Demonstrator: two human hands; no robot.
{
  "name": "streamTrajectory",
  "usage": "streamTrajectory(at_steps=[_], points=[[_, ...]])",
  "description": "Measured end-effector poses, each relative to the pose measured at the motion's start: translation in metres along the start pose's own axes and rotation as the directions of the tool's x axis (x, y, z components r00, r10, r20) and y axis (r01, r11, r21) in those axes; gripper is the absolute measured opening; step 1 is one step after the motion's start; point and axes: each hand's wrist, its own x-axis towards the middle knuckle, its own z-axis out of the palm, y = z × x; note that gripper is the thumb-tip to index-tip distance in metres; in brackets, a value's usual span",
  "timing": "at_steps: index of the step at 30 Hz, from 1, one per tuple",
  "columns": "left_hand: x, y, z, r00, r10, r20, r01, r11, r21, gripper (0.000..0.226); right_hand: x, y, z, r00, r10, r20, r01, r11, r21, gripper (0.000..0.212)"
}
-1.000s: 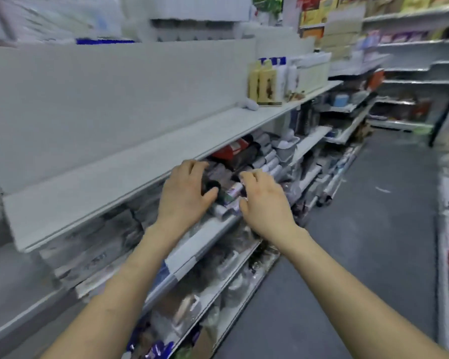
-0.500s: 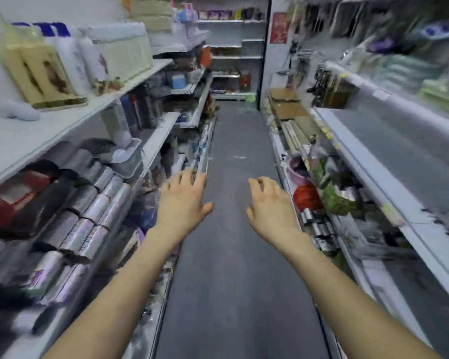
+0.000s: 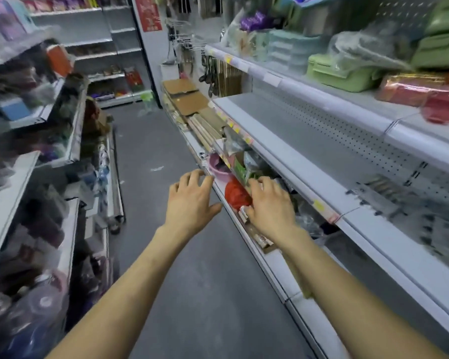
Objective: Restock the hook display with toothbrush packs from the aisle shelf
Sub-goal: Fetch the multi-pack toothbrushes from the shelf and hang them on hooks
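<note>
Motion-blurred left shelf goods [image 3: 39, 224], right hand [image 3: 268, 206] covering whatever lies beneath, forearms [image 3: 130, 301] cut off below.

Green lunch boxes [image 3: 342, 73], pink basin [image 3: 218, 170], cardboard sheets [image 3: 189, 102].

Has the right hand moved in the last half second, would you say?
Yes. The right hand went from over the aisle floor rightwards to the lower shelf.

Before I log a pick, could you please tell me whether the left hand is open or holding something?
Open: the left hand hovers over the aisle floor, fingers spread and nothing in them.
</note>
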Motion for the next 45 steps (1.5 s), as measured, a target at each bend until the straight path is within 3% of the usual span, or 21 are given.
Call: streamTrajectory(at_steps=[7,12,21,25,29,39,45], points=[[0.124,0.040,0.056,0.986,0.159,0.053,-0.157,0.986,-0.055,0.068,0.067,0.088,0.028,0.983,0.170,0.068,-0.169,0.985,-0.024,0.058],[0.206,0.088,0.106,0.935,0.339,0.104,-0.324,0.936,-0.140,0.063,0.085,0.158,0.050,0.916,0.391,0.088,-0.386,0.920,-0.063,0.058],[0.299,0.180,0.185,0.714,0.679,0.171,-0.614,0.725,-0.312,0.069,0.069,0.231,0.062,0.555,0.826,0.102,-0.831,0.554,0.036,0.061],[0.302,0.220,0.211,0.604,0.770,0.206,-0.684,0.634,-0.361,0.067,0.039,0.240,0.066,0.381,0.923,0.051,-0.920,0.373,0.123,0.063],[0.290,0.261,0.241,0.536,0.816,0.215,-0.688,0.570,-0.450,0.072,0.009,0.252,0.081,0.290,0.957,0.008,-0.941,0.284,0.184,0.059],[0.266,0.343,0.297,0.564,0.799,0.208,-0.640,0.582,-0.501,0.077,-0.025,0.299,0.116,0.331,0.941,-0.067,-0.905,0.336,0.260,0.058],[0.267,0.369,0.303,0.638,0.742,0.207,-0.469,0.587,-0.659,0.074,-0.032,0.320,0.119,0.354,0.935,-0.029,-0.891,0.347,0.292,0.060]])
